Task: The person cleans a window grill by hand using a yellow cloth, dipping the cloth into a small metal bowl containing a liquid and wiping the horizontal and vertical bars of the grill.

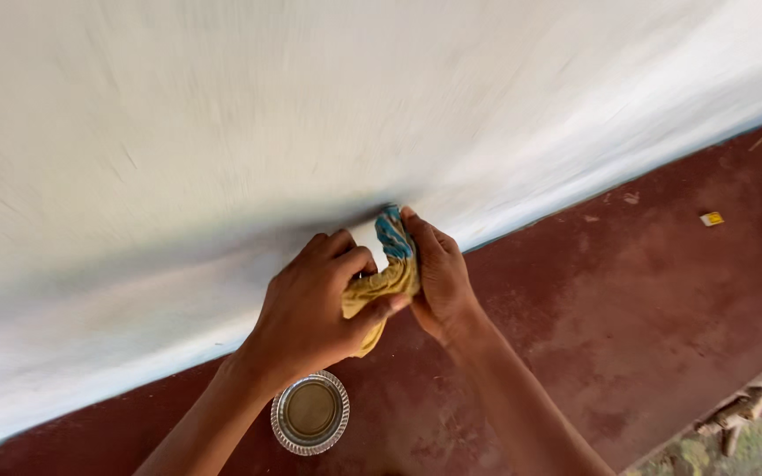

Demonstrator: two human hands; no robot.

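Two hands bunched a yellow-and-blue cloth (387,269) against a white wall (222,132).

The left hand (315,304) was curled shut over the cloth's lower yellow part, thumb pressing it; the right hand (438,278) clasped its other side, fingers closed. The cloth touched the wall just above the red floor (646,300). A small round metal dish (310,412) lay on the floor below the left wrist.

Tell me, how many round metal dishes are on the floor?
1. The round metal dish sits on the red floor near the white wall, just below the left hand. The arms could hide others.
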